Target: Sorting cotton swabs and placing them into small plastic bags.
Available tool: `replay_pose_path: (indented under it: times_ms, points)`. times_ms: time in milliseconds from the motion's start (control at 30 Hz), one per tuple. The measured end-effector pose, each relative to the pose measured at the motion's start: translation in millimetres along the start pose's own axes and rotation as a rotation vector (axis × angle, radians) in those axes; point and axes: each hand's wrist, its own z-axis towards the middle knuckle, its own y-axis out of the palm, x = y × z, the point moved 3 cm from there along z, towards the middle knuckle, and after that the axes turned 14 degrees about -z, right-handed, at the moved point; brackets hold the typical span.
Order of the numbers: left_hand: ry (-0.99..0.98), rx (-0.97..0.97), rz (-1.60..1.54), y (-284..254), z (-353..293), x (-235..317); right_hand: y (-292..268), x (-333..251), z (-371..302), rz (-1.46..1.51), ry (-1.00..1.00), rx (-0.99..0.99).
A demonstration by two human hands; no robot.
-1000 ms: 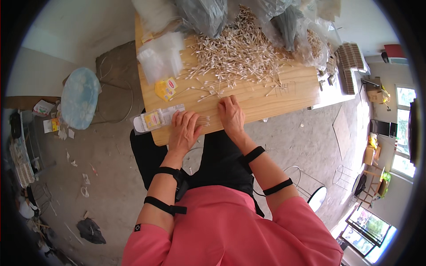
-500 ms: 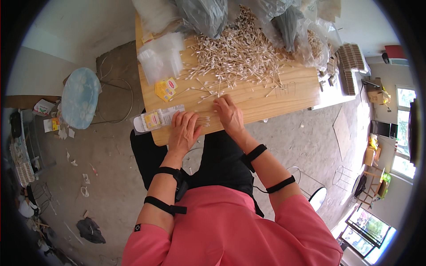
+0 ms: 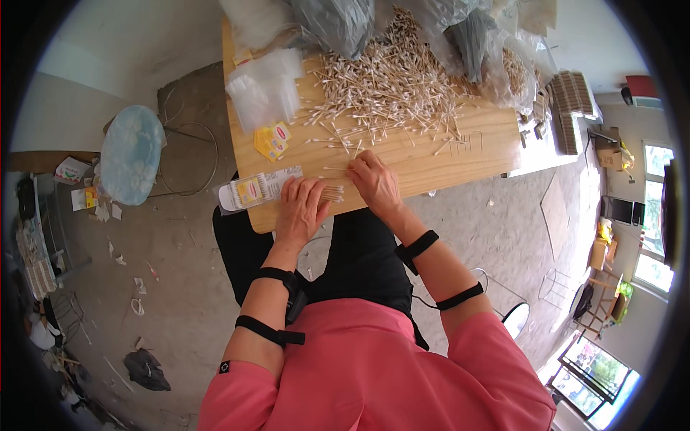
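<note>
My left hand (image 3: 298, 208) rests at the table's front left edge, fingers bent and closed over a bunch of cotton swabs (image 3: 332, 193) whose ends stick out to its right. Just left of it lies a clear plastic packet (image 3: 250, 190) with a yellow label and a row of swabs inside. My right hand (image 3: 376, 185) is closed in a pinch above the wood, a little to the right. At its fingertips a single cotton swab (image 3: 334, 169) points left; its far end is hidden by the fingers. Beyond both hands spreads a big loose heap of cotton swabs (image 3: 392, 86).
Yellow cards (image 3: 272, 140) and a stack of clear plastic bags (image 3: 263, 92) lie on the left of the wooden table (image 3: 474, 154). Grey plastic bags (image 3: 338, 25) stand along the back. A blue round stool (image 3: 131, 156) is off to the left.
My right hand has shifted slightly, and a single swab now shows at its fingertips. My left hand stays nearly in place over its bunch. The view has shifted a little.
</note>
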Motion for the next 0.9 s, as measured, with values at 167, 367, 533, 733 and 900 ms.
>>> replay_pose_path:
  times_ms: [167, 367, 533, 733, 900]
  points:
    - [0.005, 0.005, -0.038, 0.9, 0.6, -0.9, 7.7, 7.2, -12.6, 0.288, 0.203, -0.066]
    - [0.017, 0.010, -0.040, 0.5, 1.9, 0.1, 9.7, 9.8, -16.4, 0.230, 0.140, -0.012]
    - [0.013, -0.013, 0.022, 0.8, 1.2, 1.6, 17.1, -1.6, -15.1, 0.157, 0.168, -0.034]
    - [0.030, -0.083, 0.120, 3.5, 3.4, 1.7, 6.4, -2.5, -5.8, 0.091, 0.146, 0.076]
    - [0.004, -0.113, 0.120, 1.3, 5.8, 4.6, 6.6, 16.9, -4.2, 0.000, 0.064, -0.011]
